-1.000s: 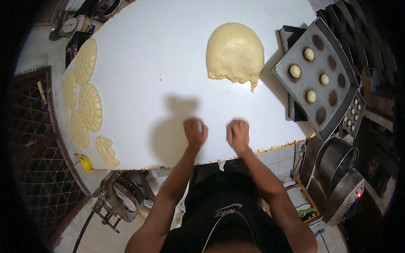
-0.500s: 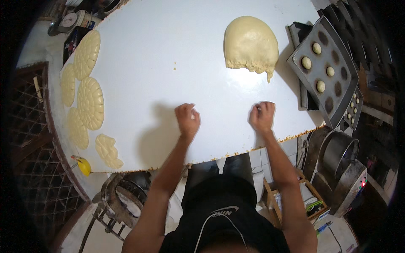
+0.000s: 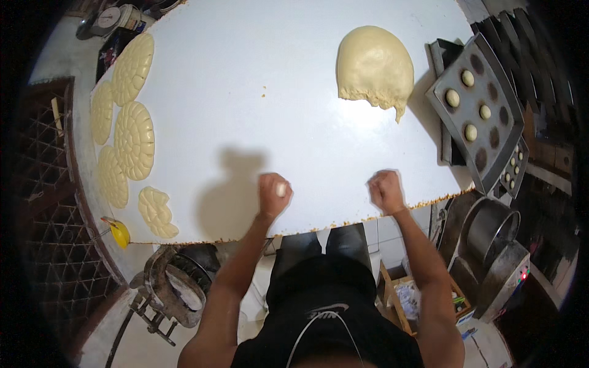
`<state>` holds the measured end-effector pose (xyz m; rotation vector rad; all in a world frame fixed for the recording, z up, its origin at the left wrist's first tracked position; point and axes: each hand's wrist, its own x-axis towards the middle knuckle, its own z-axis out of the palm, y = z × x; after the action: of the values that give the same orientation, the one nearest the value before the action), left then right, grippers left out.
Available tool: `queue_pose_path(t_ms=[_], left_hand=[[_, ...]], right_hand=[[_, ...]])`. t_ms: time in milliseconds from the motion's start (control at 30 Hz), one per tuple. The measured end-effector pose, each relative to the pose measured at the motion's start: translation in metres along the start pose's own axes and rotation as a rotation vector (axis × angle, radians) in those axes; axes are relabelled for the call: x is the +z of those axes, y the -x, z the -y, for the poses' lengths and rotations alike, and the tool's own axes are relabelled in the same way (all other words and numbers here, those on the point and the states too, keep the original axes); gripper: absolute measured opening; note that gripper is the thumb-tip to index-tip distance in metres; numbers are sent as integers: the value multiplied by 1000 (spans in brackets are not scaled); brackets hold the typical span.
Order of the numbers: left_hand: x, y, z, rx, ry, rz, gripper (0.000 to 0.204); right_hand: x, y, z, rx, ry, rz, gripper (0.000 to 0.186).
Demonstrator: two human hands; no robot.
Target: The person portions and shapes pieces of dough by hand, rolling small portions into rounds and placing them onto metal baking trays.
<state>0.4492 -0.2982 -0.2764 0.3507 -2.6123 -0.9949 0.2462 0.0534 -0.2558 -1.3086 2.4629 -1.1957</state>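
Near the front edge of the white table (image 3: 307,147), my left hand (image 3: 270,199) is closed, and a small pale dough ball (image 3: 281,189) shows at its thumb side. My right hand (image 3: 386,195) is a curled fist over the tabletop to the right; whatever it may hold is hidden under the fingers. Beyond it lies a big smooth mound of yellowish dough (image 3: 374,64), torn along its near side. A dark metal baking tray (image 3: 451,119) at the right carries several small dough balls (image 3: 470,132), set apart from each other.
Flat scored rounds of dough (image 3: 134,141) line the table's left side, with a smaller segmented dough piece (image 3: 156,211) nearer me. A yellow-handled tool (image 3: 120,233) sits at the left front corner. A second tray (image 3: 514,167) lies beyond the first. A scale (image 3: 109,18) stands far left.
Both hands have drawn back toward the table's front edge. The fingers of both have curled in more tightly, and a dough ball now shows in the left. The view has shifted slightly.
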Motion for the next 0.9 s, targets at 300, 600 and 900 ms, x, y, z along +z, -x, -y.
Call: queue_pose_path(t_ms=[300,600,900], left_hand=[[0,11,-4,-114,-50,-113,21],[23,14,-29,-356,-125,-179,29],[29,3,-40,-281,-218,-208,21]], right_hand=[[-20,-33,-29,154,122,754,13],[-26,-40,-24,-33,116,112,17],[-30,-17,-41,-1,90,264,19]])
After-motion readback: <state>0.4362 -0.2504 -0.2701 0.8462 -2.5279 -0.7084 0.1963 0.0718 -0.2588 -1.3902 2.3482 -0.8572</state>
